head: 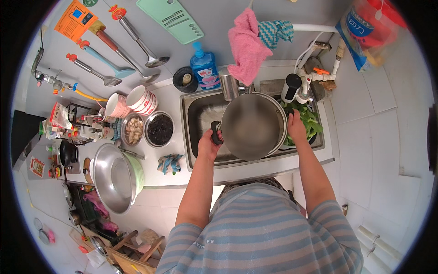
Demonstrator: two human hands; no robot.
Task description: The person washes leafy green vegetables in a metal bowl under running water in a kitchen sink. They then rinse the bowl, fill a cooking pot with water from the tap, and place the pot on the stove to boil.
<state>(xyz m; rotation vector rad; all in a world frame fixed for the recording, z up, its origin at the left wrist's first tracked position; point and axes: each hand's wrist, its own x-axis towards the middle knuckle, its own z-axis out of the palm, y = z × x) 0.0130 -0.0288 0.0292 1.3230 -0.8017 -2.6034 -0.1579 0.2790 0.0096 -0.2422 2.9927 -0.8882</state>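
A round stainless-steel pot (pixel 252 127) is held over the double sink (pixel 205 113), its rim up close below the camera. My left hand (pixel 208 145) grips its black left handle (pixel 215 132). On the other side my right hand (pixel 296 127) is closed around the right handle, which is mostly hidden by the fingers. The inside of the pot looks blurred and greyish; whether it contains water I cannot tell. Leafy greens (pixel 310 120) fill a container in the right basin, partly covered by the pot and my right hand. A metal cylinder (pixel 229 85) stands at the pot's far edge.
Left of the sink are a bowl of dark soaked food (pixel 159 129), a bowl of garlic cloves (pixel 133 130), a crumpled cloth (pixel 170 163) and a large steel basin (pixel 114 178). Behind stand a blue detergent bottle (pixel 205 70) and a mortar (pixel 185 79). A pink towel (pixel 248 44) hangs above.
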